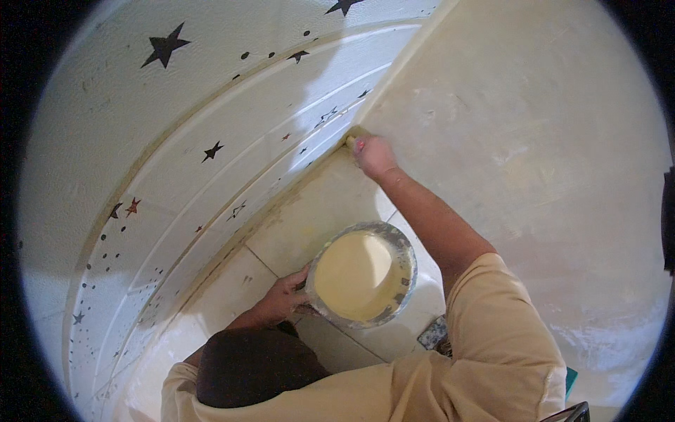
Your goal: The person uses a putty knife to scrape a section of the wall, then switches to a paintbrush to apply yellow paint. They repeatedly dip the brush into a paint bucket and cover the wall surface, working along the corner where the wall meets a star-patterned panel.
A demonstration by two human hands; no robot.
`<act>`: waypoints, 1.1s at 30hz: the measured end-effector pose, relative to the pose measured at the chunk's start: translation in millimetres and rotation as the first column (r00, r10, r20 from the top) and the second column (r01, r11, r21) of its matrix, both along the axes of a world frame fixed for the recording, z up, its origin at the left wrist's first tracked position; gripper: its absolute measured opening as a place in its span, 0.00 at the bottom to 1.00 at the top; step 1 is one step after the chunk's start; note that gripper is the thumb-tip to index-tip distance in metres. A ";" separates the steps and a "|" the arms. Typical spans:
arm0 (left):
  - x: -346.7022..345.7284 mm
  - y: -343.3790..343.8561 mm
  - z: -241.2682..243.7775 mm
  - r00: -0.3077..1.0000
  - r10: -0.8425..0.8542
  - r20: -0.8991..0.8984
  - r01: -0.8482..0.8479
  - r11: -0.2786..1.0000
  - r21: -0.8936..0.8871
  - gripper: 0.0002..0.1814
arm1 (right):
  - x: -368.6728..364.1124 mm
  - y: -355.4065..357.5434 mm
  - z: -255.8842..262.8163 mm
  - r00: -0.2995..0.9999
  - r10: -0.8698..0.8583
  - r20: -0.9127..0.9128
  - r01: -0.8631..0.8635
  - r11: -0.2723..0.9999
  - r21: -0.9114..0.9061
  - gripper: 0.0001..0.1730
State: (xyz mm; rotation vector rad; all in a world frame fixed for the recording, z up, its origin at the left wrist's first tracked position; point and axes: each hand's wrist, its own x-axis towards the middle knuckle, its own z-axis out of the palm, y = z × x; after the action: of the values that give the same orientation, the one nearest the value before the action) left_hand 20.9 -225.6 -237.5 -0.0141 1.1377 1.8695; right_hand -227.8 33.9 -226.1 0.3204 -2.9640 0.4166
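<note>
My right hand reaches to the corner where two walls meet the floor. It is closed around a small tool with a yellowish end; my fingers hide most of it, so its kind is unclear. Below, a paint bucket with a paint-crusted rim holds pale yellow paint. My left hand grips the bucket's left side. Whether the bucket rests on the tiles or is lifted, I cannot tell.
The left wall has curved raised mouldings and star decals. A patchy cream wall rises on the right. Pale floor tiles lie between them. A paint-spattered object lies by my right sleeve. A dark rounded shape, perhaps my knee, is in front.
</note>
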 end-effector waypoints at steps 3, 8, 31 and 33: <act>3.5 -7.6 -10.1 1.000 0.016 -0.013 -0.016 1.000 -0.013 0.36 | 17.3 -27.1 33.5 0.999 0.042 -0.018 -0.042 0.999 0.020 0.13; 2.6 -2.6 -10.8 0.999 0.009 0.044 -0.010 1.000 0.016 0.36 | 35.7 -9.9 14.1 0.972 0.212 0.104 -0.226 0.964 0.142 0.12; 4.1 -3.1 -21.1 0.985 -0.020 -0.170 0.018 1.000 -0.013 0.37 | 85.0 -5.2 229.8 0.817 0.085 -0.570 -0.079 0.996 0.035 0.17; 5.3 -2.7 -23.1 0.979 -0.012 -0.204 0.005 0.999 -0.035 0.37 | 101.0 -15.0 248.6 0.761 0.066 -0.646 -0.006 0.995 0.095 0.17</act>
State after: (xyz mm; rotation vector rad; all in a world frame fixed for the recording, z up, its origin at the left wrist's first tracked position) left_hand 26.1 -228.3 -260.6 0.1664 1.3069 1.8756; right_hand -126.9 19.0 22.5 0.4287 -2.2894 0.1292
